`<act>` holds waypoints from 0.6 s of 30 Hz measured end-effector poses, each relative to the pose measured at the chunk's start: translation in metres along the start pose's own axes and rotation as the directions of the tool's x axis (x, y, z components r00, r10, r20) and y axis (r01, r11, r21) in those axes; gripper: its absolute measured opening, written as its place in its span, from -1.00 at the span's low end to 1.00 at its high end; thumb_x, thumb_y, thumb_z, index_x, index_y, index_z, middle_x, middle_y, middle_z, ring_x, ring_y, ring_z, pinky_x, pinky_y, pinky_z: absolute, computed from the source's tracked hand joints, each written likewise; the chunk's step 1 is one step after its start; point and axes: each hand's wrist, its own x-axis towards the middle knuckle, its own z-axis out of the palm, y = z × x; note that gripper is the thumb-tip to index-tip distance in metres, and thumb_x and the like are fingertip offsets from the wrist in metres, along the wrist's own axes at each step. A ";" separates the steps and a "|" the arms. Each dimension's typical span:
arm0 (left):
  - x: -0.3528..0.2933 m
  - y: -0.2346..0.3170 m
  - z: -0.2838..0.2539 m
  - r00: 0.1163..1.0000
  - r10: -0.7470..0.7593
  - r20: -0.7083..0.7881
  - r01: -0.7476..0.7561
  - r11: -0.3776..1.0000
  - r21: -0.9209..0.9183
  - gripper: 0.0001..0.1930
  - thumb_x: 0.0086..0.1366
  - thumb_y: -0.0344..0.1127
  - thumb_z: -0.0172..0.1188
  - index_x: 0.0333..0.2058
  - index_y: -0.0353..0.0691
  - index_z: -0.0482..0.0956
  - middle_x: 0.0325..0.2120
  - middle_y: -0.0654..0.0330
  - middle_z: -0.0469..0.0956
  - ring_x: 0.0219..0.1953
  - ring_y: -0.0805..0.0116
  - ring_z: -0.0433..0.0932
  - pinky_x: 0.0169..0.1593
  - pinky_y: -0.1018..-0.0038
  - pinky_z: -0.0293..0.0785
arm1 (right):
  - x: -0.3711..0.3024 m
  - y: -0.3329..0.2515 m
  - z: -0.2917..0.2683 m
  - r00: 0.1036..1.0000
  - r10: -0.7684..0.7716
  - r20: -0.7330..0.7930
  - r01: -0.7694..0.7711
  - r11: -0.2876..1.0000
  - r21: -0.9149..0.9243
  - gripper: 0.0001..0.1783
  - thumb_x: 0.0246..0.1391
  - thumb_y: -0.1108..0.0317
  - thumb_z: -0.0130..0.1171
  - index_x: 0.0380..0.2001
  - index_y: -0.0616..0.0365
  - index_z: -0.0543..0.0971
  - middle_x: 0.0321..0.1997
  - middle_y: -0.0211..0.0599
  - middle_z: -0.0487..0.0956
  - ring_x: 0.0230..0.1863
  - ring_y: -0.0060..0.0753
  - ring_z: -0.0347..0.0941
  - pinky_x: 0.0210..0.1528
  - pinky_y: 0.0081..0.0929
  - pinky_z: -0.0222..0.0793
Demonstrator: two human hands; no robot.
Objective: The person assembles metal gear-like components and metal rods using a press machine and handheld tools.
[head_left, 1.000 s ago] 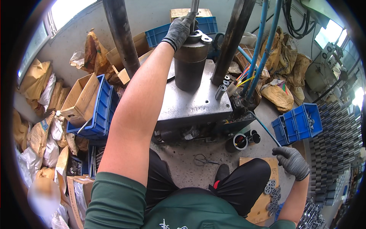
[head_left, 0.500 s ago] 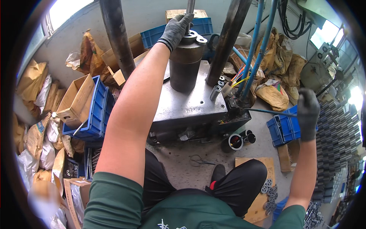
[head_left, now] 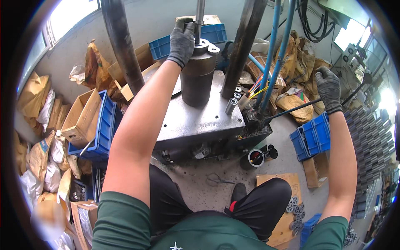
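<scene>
My left hand (head_left: 182,42), in a dark grey knit glove, is closed at the upright metal rod (head_left: 200,14), its fingertips against the rod's left side and partly hidden. Below it, ring-shaped metal pieces (head_left: 213,48) rest on top of a dark steel cylinder (head_left: 197,85). That cylinder stands on a shiny steel plate (head_left: 187,125). Out to the right, my gloved right hand (head_left: 329,89) is closed around the end of a long dark lever (head_left: 293,109), which slopes up from the machine's right side. A small metal tube (head_left: 231,106) stands upright at the plate's right edge.
Two thick steel columns (head_left: 121,41) and blue hoses (head_left: 278,54) rise around the plate. Blue crates (head_left: 311,135) stand at both sides and behind. Paper sacks (head_left: 39,93) pile up left; stacked metal parts (head_left: 368,146) fill the right. Containers (head_left: 252,159) stand on the floor before the machine.
My right hand has risen, tilting the lever's outer end upward. My left hand has shifted slightly down and left relative to the rod, showing more of it. The whole view has moved a little.
</scene>
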 end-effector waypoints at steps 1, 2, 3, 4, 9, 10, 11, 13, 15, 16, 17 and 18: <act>-0.003 0.001 0.004 0.999 0.006 0.048 -0.006 1.000 -0.012 -0.78 0.53 -0.22 0.21 -0.02 -0.22 0.63 -0.30 0.15 0.70 -0.27 0.36 0.61 -0.10 0.35 0.54 | 0.000 -0.001 -0.002 0.998 0.017 0.056 -0.017 1.000 -0.014 -0.80 0.28 0.26 0.20 -0.18 0.13 0.68 -0.27 0.01 0.70 -0.21 0.05 0.66 -0.11 -0.15 0.54; -0.003 0.004 0.006 0.995 0.017 0.095 -0.015 1.000 -0.022 -0.76 0.53 -0.20 0.21 0.01 -0.20 0.63 -0.30 0.15 0.70 -0.29 0.38 0.61 -0.14 0.36 0.54 | 0.001 -0.004 -0.004 0.993 0.035 0.109 -0.032 0.999 -0.026 -0.78 0.28 0.20 0.19 -0.19 0.07 0.68 -0.21 0.00 0.71 -0.12 0.11 0.66 -0.05 -0.08 0.55; -0.002 0.007 0.005 0.976 -0.126 0.177 0.135 0.990 -0.043 -0.71 0.54 -0.16 0.20 0.07 -0.21 0.61 -0.29 0.15 0.70 -0.30 0.42 0.60 -0.21 0.40 0.54 | 0.000 -0.004 -0.003 0.990 0.062 0.128 -0.059 0.998 -0.023 -0.78 0.28 0.19 0.18 -0.18 0.06 0.69 -0.20 -0.02 0.72 -0.10 0.12 0.65 -0.02 -0.06 0.55; 0.001 0.011 0.007 0.929 -0.246 0.278 0.294 0.944 -0.148 -0.62 0.56 -0.04 0.17 0.10 -0.21 0.58 -0.33 0.16 0.70 -0.31 0.42 0.62 -0.23 0.44 0.56 | 0.000 -0.007 -0.004 0.991 0.071 0.114 -0.069 0.997 -0.026 -0.78 0.28 0.19 0.18 -0.18 0.06 0.69 -0.20 -0.02 0.72 -0.10 0.12 0.65 -0.02 -0.06 0.55; 0.013 0.018 0.006 0.887 -0.316 0.337 0.340 0.940 -0.015 -0.43 0.53 0.24 0.12 -0.08 -0.28 0.55 -0.44 0.16 0.68 -0.36 0.39 0.65 -0.23 0.40 0.60 | -0.002 -0.011 -0.009 0.990 0.077 0.117 -0.069 0.995 -0.072 -0.78 0.26 0.19 0.18 -0.21 0.06 0.68 -0.21 -0.01 0.71 -0.10 0.14 0.65 -0.01 -0.04 0.55; 0.014 0.011 0.002 0.898 -0.301 0.322 0.320 0.948 -0.005 -0.44 0.53 0.24 0.12 -0.12 -0.27 0.54 -0.46 0.18 0.67 -0.39 0.40 0.63 -0.25 0.41 0.59 | -0.002 -0.014 -0.008 0.989 0.085 0.121 -0.077 0.995 -0.069 -0.78 0.25 0.19 0.18 -0.22 0.07 0.68 -0.22 0.00 0.71 -0.10 0.15 0.65 -0.02 -0.04 0.55; 0.009 0.014 0.012 0.897 -0.321 0.306 0.348 0.937 -0.037 -0.47 0.53 0.22 0.12 -0.19 -0.24 0.53 -0.51 0.21 0.62 -0.46 0.43 0.60 -0.32 0.44 0.56 | -0.002 0.000 -0.008 0.991 0.056 0.125 -0.049 0.997 -0.061 -0.78 0.23 0.20 0.19 -0.23 0.09 0.68 -0.23 0.04 0.70 -0.11 0.16 0.65 -0.02 -0.03 0.56; 0.004 0.020 0.014 0.899 -0.327 0.291 0.361 0.930 -0.069 -0.53 0.55 0.17 0.13 -0.19 -0.21 0.51 -0.55 0.26 0.55 -0.52 0.47 0.53 -0.42 0.48 0.49 | -0.009 0.001 -0.012 0.991 0.052 0.124 -0.047 0.998 -0.045 -0.78 0.22 0.21 0.19 -0.25 0.10 0.68 -0.24 0.06 0.69 -0.11 0.16 0.65 -0.03 -0.03 0.56; 0.005 0.022 0.014 0.890 -0.358 0.281 0.399 0.911 -0.104 -0.54 0.56 0.16 0.12 -0.18 -0.19 0.50 -0.57 0.29 0.49 -0.56 0.48 0.47 -0.46 0.47 0.44 | -0.017 0.000 -0.017 0.993 0.031 0.110 -0.029 0.999 -0.016 -0.80 0.21 0.24 0.20 -0.28 0.14 0.67 -0.26 0.08 0.69 -0.14 0.16 0.65 -0.05 -0.04 0.57; 0.003 0.025 0.016 0.888 -0.357 0.290 0.403 0.908 -0.117 -0.54 0.56 0.16 0.11 -0.17 -0.19 0.50 -0.58 0.30 0.47 -0.59 0.49 0.44 -0.49 0.47 0.41 | -0.022 0.004 -0.020 0.994 0.027 0.103 -0.025 0.999 -0.021 -0.80 0.21 0.24 0.20 -0.28 0.14 0.67 -0.26 0.08 0.69 -0.14 0.16 0.65 -0.05 -0.04 0.57; 0.003 0.028 0.018 0.881 -0.359 0.307 0.413 0.902 -0.130 -0.55 0.57 0.16 0.10 -0.17 -0.18 0.50 -0.59 0.31 0.46 -0.60 0.49 0.43 -0.50 0.47 0.39 | -0.026 0.009 -0.024 0.995 0.017 0.102 -0.014 1.000 -0.022 -0.81 0.20 0.26 0.20 -0.29 0.14 0.67 -0.27 0.08 0.69 -0.14 0.16 0.65 -0.05 -0.04 0.57; 0.003 0.028 0.017 0.875 -0.362 0.322 0.422 0.896 -0.138 -0.55 0.57 0.16 0.10 -0.17 -0.18 0.50 -0.59 0.31 0.45 -0.61 0.49 0.41 -0.52 0.47 0.37 | -0.030 0.011 -0.025 0.995 0.004 0.104 -0.002 1.000 -0.019 -0.82 0.19 0.28 0.20 -0.30 0.15 0.67 -0.27 0.08 0.68 -0.14 0.16 0.65 -0.06 -0.04 0.57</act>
